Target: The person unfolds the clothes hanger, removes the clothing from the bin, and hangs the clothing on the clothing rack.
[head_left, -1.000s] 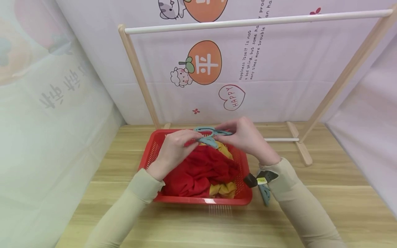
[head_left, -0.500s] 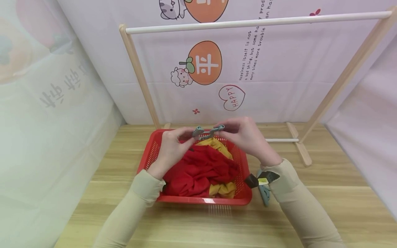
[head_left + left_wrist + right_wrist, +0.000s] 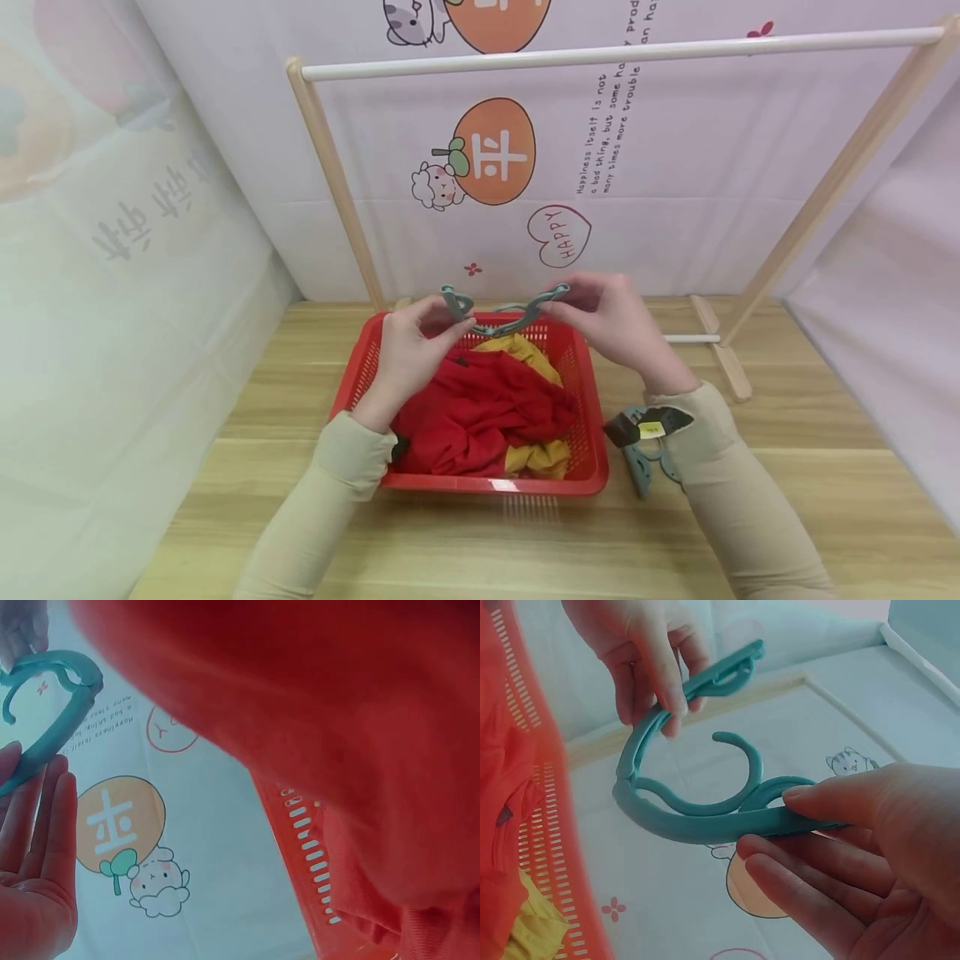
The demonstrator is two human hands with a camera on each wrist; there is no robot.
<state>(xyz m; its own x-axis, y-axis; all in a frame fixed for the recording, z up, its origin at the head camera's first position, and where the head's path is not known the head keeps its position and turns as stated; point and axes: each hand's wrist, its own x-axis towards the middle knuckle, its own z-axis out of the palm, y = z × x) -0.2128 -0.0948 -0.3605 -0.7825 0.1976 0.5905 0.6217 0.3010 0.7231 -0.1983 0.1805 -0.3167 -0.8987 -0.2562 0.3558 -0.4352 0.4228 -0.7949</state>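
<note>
A teal folding clothes hanger (image 3: 528, 317) is held over the back of a red basket (image 3: 487, 485). My left hand (image 3: 405, 354) pinches one arm of it between thumb and fingers, and my right hand (image 3: 618, 325) grips the other arm. In the right wrist view the hanger (image 3: 697, 829) is bent at its middle joint, its two arms spread apart and its hook curling between them. Crumpled red cloth (image 3: 480, 408) and yellow cloth (image 3: 525, 354) fill the basket. Red fabric (image 3: 337, 690) covers much of the left wrist view.
More teal folded hangers (image 3: 640, 471) lie on the wooden table (image 3: 510, 550) right of the basket, partly hidden by my right wrist. Behind stands a drying rack with a white rod (image 3: 622, 56) and wooden posts (image 3: 836, 187). Printed white cloth walls (image 3: 660, 233) close off the back and sides.
My hands have moved apart, the right hand a little to the right. The hanger's arms, close together half a second ago, now spread wider. The basket and cloth stay put.
</note>
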